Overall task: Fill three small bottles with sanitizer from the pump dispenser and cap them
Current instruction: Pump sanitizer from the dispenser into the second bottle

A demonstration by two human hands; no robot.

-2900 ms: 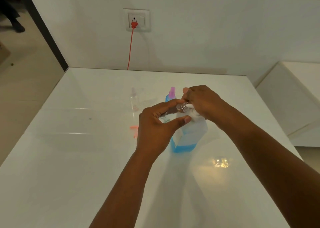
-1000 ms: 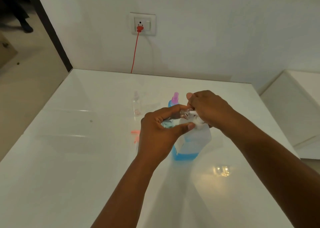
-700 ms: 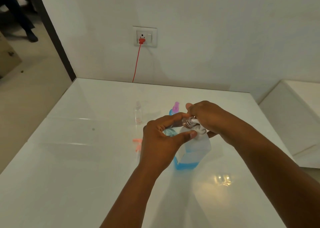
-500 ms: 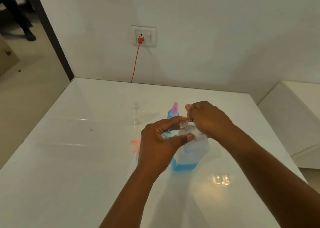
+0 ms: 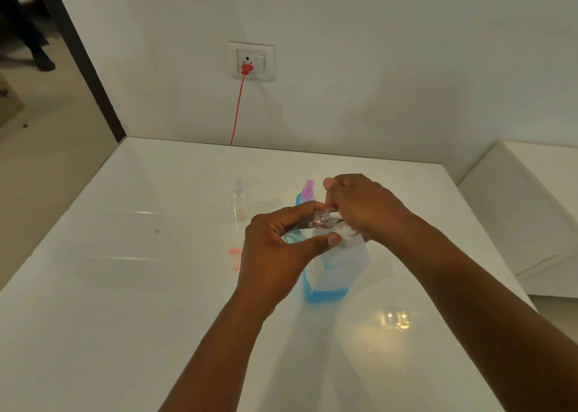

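My left hand (image 5: 278, 249) grips a small clear bottle (image 5: 316, 222), tilted with its threaded neck at the white nozzle of the pump dispenser (image 5: 337, 267). The dispenser is a squarish translucent bottle with a little blue liquid at its bottom. My right hand (image 5: 359, 206) covers the pump head from above, fingers curled over it. Behind my hands stands a small bottle of blue liquid with a pink cap (image 5: 308, 191). An uncapped, clear small bottle (image 5: 239, 200) stands further left. A pink cap (image 5: 235, 252) lies on the table left of my left hand.
The white glossy table (image 5: 125, 286) meets a white wall at the back, where a red cable (image 5: 237, 108) hangs from a socket. A white cabinet (image 5: 525, 211) stands to the right. The floor drops off on the left.
Both hands stay at the dispenser with the small bottle at the nozzle. The camera has tilted up slightly; my right hand shifted a little on the pump head.
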